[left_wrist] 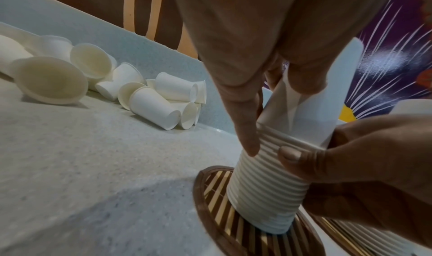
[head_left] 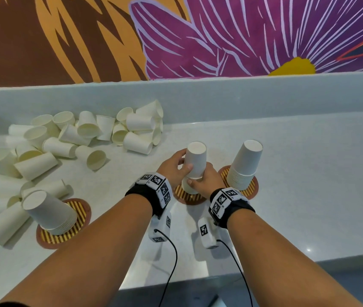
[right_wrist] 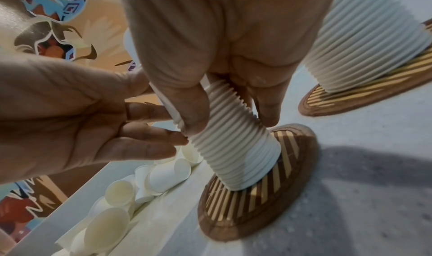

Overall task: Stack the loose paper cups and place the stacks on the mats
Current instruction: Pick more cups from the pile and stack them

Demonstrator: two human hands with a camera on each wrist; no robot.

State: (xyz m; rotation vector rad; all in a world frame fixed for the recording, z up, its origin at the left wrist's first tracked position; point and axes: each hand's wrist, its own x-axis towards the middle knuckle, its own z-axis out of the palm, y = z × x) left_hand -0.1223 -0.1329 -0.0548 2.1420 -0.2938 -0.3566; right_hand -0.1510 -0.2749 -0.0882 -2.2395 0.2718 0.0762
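Observation:
A tall stack of upturned white paper cups point(head_left: 195, 161) stands on the middle striped round mat point(head_left: 189, 198). My left hand point(head_left: 182, 162) grips the upper cup, thumb towards me. My right hand point(head_left: 202, 177) wraps the ribbed rims of the stack point(right_wrist: 233, 149) lower down, just above the mat point(right_wrist: 257, 204). In the left wrist view the top cup's wall is creased where it meets the rims of the stack point(left_wrist: 264, 186). Another stack point(head_left: 246, 165) stands on the right mat point(head_left: 252, 189), and a shorter one point(head_left: 50, 211) on the left mat point(head_left: 65, 237).
Several loose paper cups point(head_left: 76, 138) lie on their sides in a heap across the left and back of the pale counter point(head_left: 309, 173). A low ledge and a painted wall point(head_left: 242, 41) close the back. The counter's front edge runs near my forearms.

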